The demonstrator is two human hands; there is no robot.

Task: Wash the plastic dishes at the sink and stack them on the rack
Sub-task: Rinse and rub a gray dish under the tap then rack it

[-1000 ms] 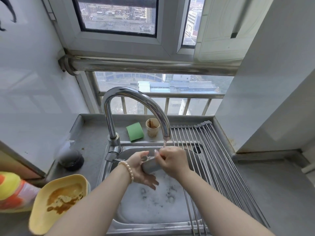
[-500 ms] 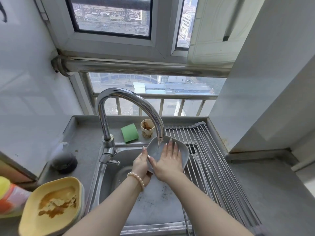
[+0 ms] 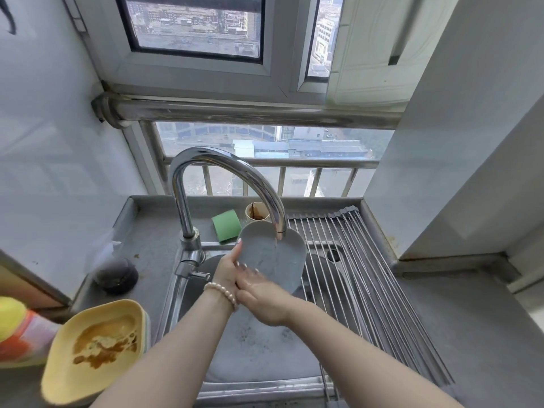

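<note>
We hold the grey plate [image 3: 272, 254] over the sink [image 3: 188, 293], right under the tap [image 3: 229, 184], where water runs onto its inner face. Our left hand [image 3: 228, 267] grips the plate's near-left rim, fingers curled up along the left edge. Our right hand [image 3: 265, 298] lies with fingers straight across the plate's near part, rubbing rather than pinching. The plate stands tilted, hollow side facing us, its long axis running from the near edge at our hands up and away to the far rim by the spout. The rack [image 3: 353, 275] lies just to the right, its bars running near to far, and the plate's right edge already overlaps it. Our right hand is nearer the rack, so we judge the set-down a short swing rightward. The dirty yellow dish [image 3: 94, 348] waits near left on the counter.
</note>
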